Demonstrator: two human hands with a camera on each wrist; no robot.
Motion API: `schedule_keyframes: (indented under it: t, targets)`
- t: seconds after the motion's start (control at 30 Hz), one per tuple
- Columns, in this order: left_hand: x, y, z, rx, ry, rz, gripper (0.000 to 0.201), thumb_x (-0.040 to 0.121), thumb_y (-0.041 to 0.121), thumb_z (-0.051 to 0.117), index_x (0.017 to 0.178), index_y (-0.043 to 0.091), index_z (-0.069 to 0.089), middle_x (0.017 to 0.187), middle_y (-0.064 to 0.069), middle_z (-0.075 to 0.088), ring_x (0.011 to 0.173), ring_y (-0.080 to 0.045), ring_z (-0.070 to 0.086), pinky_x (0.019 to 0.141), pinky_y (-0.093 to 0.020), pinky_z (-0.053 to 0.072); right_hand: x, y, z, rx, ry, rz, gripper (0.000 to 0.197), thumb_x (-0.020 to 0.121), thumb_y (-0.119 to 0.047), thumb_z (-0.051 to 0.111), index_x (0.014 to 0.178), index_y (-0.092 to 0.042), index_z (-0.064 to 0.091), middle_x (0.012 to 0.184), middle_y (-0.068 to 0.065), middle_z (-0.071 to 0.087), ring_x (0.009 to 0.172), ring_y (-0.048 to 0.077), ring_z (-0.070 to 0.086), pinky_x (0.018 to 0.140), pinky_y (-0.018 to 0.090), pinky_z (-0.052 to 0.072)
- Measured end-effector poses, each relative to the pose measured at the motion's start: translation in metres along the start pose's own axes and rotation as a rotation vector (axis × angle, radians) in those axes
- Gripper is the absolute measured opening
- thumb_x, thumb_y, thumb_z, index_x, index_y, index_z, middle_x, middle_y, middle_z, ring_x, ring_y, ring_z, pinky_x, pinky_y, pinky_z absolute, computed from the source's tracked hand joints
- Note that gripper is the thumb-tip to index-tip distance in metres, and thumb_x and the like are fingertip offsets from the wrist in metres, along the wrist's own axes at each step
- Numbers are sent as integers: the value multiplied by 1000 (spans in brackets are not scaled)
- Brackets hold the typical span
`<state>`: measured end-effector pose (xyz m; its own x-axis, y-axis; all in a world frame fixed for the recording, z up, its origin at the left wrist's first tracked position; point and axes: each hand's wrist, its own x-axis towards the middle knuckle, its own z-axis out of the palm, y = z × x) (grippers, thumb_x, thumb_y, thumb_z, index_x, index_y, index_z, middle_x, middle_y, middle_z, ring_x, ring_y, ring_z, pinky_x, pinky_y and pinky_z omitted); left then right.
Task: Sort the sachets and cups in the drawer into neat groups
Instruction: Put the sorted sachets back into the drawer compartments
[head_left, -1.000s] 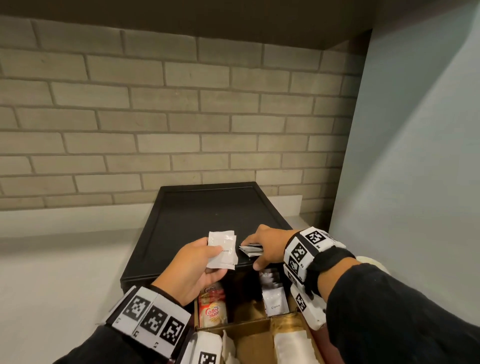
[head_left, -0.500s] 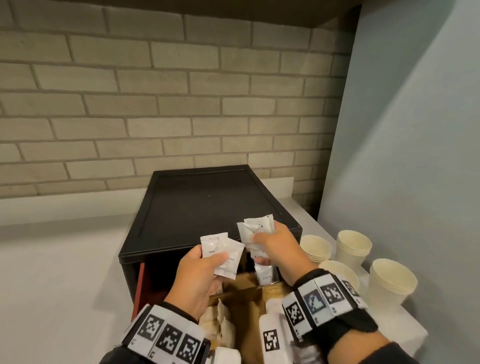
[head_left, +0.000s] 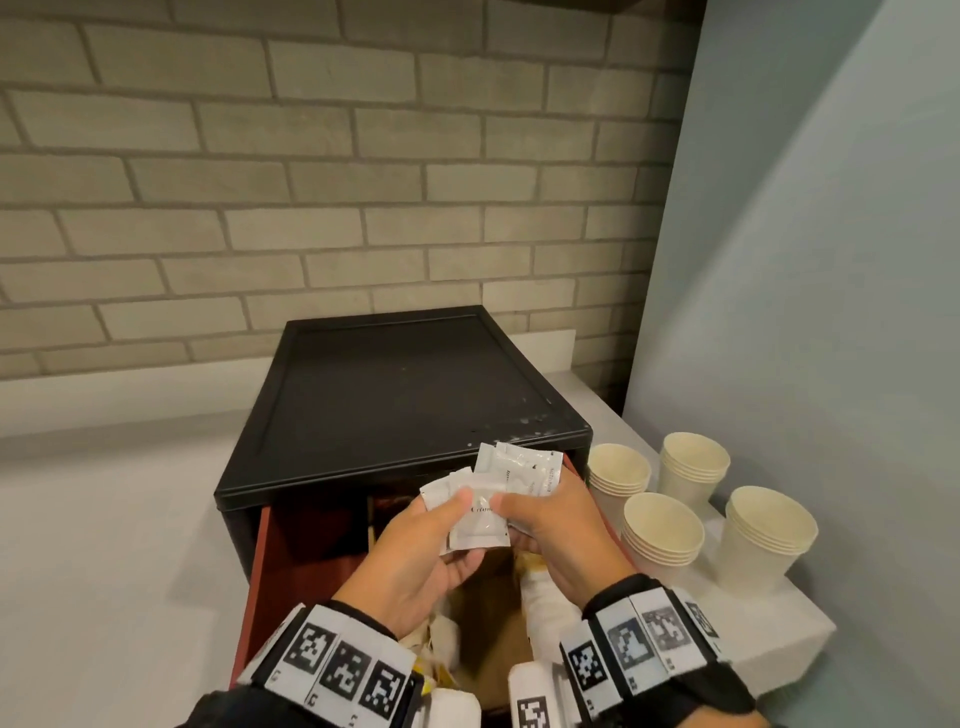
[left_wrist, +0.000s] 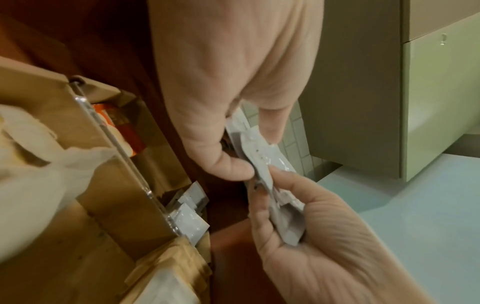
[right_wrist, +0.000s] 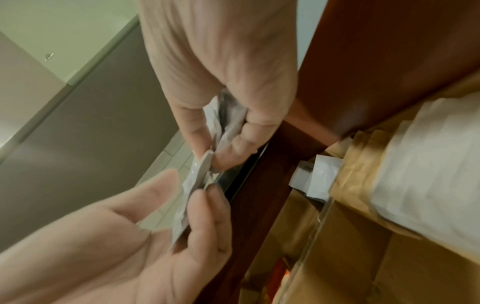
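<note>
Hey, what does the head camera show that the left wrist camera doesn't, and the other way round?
Only the head view shows the four stacks of paper cups on the white counter, the brick wall and the black top of the drawer unit. Only the left wrist view shows white sachets standing behind a clear divider in the drawer, plus an orange-red packet. Both show the left hand and right hand together holding a bunch of white sachets.
</note>
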<state>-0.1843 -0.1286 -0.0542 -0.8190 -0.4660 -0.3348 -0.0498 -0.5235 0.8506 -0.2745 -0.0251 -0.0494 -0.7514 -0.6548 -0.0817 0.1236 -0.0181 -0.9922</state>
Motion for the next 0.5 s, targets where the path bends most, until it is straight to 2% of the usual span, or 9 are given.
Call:
schedule_keyframes:
  t: [0.03,0.1,0.17,0.27,0.33,0.4,0.43,0.5]
  targets:
    - [0,1,0,-30,-11,-28,25,96,25,50,117,15,59,111,-12,68,101,-25,64,69,-29,52,1,0,-1,7,22,1,39,84,1,63,95,-36,56,99,-10,65,92,14,67,67,25,57]
    - [1,3,-2,-67,-28,-50,32,98,32,43,119,13,58,113,-13,68,105,-26,63,69,-29,51,4,0,-5,30,54,16,39,83,-1,64,100,-33,54,103,-9,63,94,16,66,68,26,58]
    - [2,5,-3,-69,-32,-45,33,100,31,38,121,13,58,112,-14,68,107,-28,63,71,-30,52,7,2,-8,33,87,35,41,83,-1,65,111,-28,52,110,-4,62,97,19,66,72,30,58]
    - [2,5,-3,-31,-37,-45,26,100,23,41,118,15,58,111,-13,69,105,-27,64,71,-29,53,10,3,-9,14,96,64,47,83,-2,65,120,-25,51,120,0,60,101,21,65,77,33,58]
    - [2,3,-2,42,-35,-40,21,97,14,48,115,16,57,110,-12,68,101,-25,65,66,-27,54,10,5,-10,-1,58,71,41,82,-1,66,110,-29,55,117,-2,63,96,18,66,73,31,58]
    - [2,0,-1,125,-29,-4,23,94,6,51,112,20,56,110,-9,66,100,-24,64,68,-27,53,9,6,-8,-16,11,69,36,84,-1,64,95,-35,56,102,-10,64,87,12,65,67,24,57]
    - [3,-1,-1,157,-25,18,25,93,5,52,111,22,55,111,-7,65,100,-23,64,70,-27,53,8,6,-7,-18,-2,68,36,84,-1,63,92,-36,55,99,-13,62,87,12,65,67,24,56]
    - [4,-1,-1,199,2,55,27,92,6,55,113,22,55,112,-6,65,101,-22,64,70,-26,54,9,6,-6,-35,23,65,38,83,-1,64,95,-36,55,103,-12,61,96,15,64,74,29,57]
